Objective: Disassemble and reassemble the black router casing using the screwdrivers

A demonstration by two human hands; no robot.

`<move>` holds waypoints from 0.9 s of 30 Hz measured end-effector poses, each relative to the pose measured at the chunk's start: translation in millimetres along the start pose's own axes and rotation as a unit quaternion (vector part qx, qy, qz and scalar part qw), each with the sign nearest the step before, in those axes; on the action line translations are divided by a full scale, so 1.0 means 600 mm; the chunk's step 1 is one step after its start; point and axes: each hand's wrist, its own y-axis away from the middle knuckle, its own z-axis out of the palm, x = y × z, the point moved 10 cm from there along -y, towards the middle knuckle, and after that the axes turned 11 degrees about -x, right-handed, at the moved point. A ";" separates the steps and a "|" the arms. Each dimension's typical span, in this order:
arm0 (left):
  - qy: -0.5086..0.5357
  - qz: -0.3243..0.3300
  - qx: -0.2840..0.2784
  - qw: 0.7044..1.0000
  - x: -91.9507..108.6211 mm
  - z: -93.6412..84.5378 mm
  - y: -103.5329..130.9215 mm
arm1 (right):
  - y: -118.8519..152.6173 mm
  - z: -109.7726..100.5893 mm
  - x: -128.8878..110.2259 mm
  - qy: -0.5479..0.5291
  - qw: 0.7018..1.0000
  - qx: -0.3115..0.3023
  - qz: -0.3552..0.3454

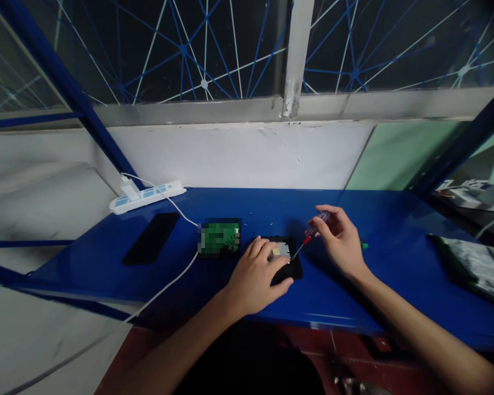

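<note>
The worktop carries a black device with a silver inner part, positioned near the front edge. The left hand is partly open, fingers spread and resting over the device. The right hand is closed around the handle of a screwdriver, tilted, its tip at the device's right side. A green circuit board lies just left of the device.

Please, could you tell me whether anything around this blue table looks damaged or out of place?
Two things: the pale window post looks chipped and patchy near its foot, and a few tiny white specks dot the blue table beyond the black device, loose bits or marks, too small to tell.
</note>
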 end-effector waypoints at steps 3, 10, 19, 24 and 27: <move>0.004 0.002 -0.003 1.000 0.000 0.002 0.000 | 0.001 0.000 -0.002 0.004 1.000 -0.002 -0.012; 0.014 -0.001 -0.010 1.000 -0.001 0.003 -0.002 | 0.003 0.003 -0.004 0.036 0.999 -0.014 -0.032; 0.016 -0.002 -0.015 1.000 -0.001 0.004 0.000 | 0.008 -0.001 -0.013 0.054 0.997 0.000 -0.061; 0.017 -0.001 -0.016 1.000 0.000 0.005 0.000 | 0.012 0.003 -0.026 0.060 0.995 -0.009 -0.077; 0.015 -0.002 -0.017 1.000 -0.001 0.006 0.001 | 0.014 0.001 -0.033 0.070 0.994 -0.001 -0.086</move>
